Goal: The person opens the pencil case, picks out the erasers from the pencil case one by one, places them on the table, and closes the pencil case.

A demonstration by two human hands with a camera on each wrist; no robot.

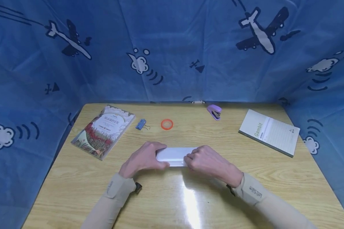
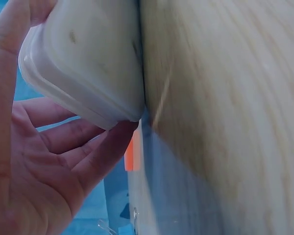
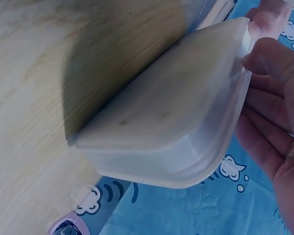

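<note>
I have both hands on a white case lying shut at the middle of the table: my left hand grips its left end, my right hand pinches its right end. Its contents are hidden. The table is pale wood, ringed by blue cloth printed with planes. A notebook reads "Gambit"; beyond lie a book, clip, tape ring and stapler.

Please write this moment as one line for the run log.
left hand: holds white case left end | right hand: holds its right end | case: on table, centre | nearby: orange tape ring, blue clip
</note>
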